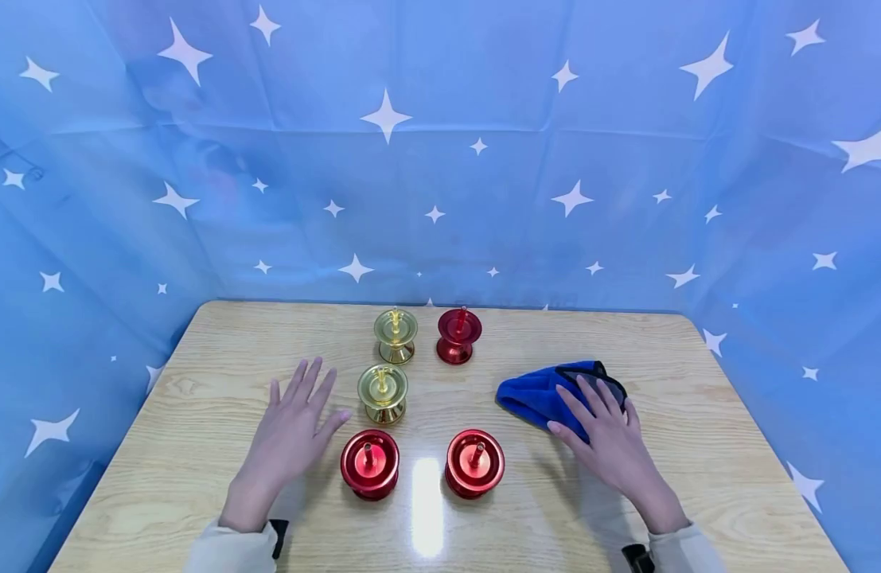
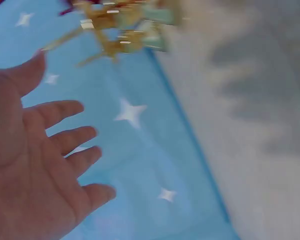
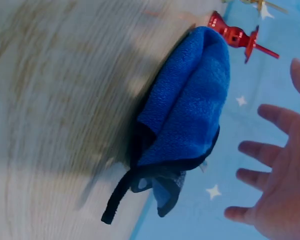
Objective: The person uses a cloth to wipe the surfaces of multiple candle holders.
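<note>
My left hand (image 1: 290, 438) hovers palm down over the left side of the table, fingers spread and holding nothing. Its thumb points toward the nearer gold candle holder (image 1: 383, 391) and the front left red candle holder (image 1: 369, 464). On the right, a crumpled blue cloth (image 1: 536, 396) with black edging lies on the wood. My right hand (image 1: 612, 446) is spread over the cloth's near side in the head view. In the right wrist view, its straight fingers (image 3: 275, 117) are apart from the cloth (image 3: 185, 100).
A second gold candle holder (image 1: 395, 338) and a red one (image 1: 459, 338) stand near the table's back edge. Another red candle holder (image 1: 475, 464) is at the front, left of the cloth. A blue curtain with white stars (image 1: 440, 175) hangs behind the wooden table (image 1: 196, 382).
</note>
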Available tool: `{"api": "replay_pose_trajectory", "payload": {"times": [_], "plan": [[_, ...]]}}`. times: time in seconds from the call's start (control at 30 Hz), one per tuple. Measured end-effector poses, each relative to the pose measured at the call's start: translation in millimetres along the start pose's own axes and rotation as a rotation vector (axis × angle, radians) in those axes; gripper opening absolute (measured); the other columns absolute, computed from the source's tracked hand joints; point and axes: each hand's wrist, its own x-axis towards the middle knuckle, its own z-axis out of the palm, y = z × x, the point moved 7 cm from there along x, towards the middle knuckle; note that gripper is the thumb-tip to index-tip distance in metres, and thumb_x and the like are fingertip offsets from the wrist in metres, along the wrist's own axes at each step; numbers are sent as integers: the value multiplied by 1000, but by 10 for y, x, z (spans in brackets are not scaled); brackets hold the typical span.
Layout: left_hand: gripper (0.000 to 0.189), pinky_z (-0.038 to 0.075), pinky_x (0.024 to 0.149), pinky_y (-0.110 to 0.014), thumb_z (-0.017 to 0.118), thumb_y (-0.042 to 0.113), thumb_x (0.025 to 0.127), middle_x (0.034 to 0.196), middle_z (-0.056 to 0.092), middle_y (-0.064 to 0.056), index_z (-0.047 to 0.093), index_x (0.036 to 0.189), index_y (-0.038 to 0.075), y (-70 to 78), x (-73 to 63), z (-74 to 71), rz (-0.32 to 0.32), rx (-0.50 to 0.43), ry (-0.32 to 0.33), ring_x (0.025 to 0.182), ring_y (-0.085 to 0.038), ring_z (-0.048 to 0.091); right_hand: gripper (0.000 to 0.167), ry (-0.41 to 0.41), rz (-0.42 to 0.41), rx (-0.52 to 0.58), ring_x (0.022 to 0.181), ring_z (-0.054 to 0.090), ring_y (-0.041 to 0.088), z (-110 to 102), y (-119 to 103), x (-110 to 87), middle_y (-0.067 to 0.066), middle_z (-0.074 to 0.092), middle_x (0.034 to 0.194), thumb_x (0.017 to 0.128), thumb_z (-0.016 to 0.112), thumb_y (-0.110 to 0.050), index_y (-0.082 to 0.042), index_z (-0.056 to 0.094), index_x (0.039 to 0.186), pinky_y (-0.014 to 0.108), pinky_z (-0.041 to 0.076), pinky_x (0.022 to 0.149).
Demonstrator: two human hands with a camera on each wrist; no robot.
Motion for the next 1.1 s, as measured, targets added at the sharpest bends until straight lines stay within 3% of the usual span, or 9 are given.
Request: {"api": "replay_pose_trajectory", "payload": {"times": [0.23, 0.4, 0.57, 0.77, 0.97, 1.1], "plan": [[63, 30, 99, -54, 67, 33, 82, 140, 33, -22, 46, 132, 0, 481, 68, -283, 93, -128, 36, 129, -37, 30, 57, 19, -17, 45, 126, 26, 44, -56, -5, 1, 21, 38, 137, 89, 55, -41, -7, 45, 134, 67, 19, 90], [64, 35, 97, -50, 69, 31, 80, 138, 39, -19, 46, 132, 2, 893, 117, -294, 128, -222, -20, 124, -35, 37, 52, 52, -31, 78, 119, 36, 43, -88, -8, 2, 22, 46, 130, 88, 60, -33, -2, 50, 129, 67, 28, 83], [70, 34, 99, -48, 72, 31, 77, 138, 39, -14, 43, 135, 6, 1243, 148, -41, 187, -270, -163, 125, -32, 37, 47, 65, -43, 104, 115, 41, 43, -80, -20, 10, 23, 50, 124, 87, 63, -26, 0, 54, 124, 65, 33, 81], [78, 35, 100, -39, 79, 24, 70, 134, 44, -11, 41, 136, 7, 1453, 144, 384, 176, -361, -287, 123, -27, 41, 43, 73, -54, 135, 112, 43, 44, -72, -30, 5, 24, 53, 120, 85, 66, -21, 2, 56, 120, 65, 34, 80], [89, 38, 97, -38, 86, 20, 59, 128, 47, -12, 41, 134, 3, 1499, 88, 692, 119, -449, -264, 117, -27, 46, 43, 81, -97, 221, 111, 45, 44, -61, -37, 20, 25, 53, 119, 83, 67, -13, 5, 55, 119, 60, 38, 84], [91, 40, 95, -37, 86, 19, 58, 126, 48, -13, 39, 133, -1, 1492, 52, 802, 85, -491, -209, 114, -28, 49, 45, 63, -106, 273, 113, 44, 43, -29, -64, 91, 25, 52, 121, 82, 68, -11, 5, 53, 121, 59, 32, 93]]}}
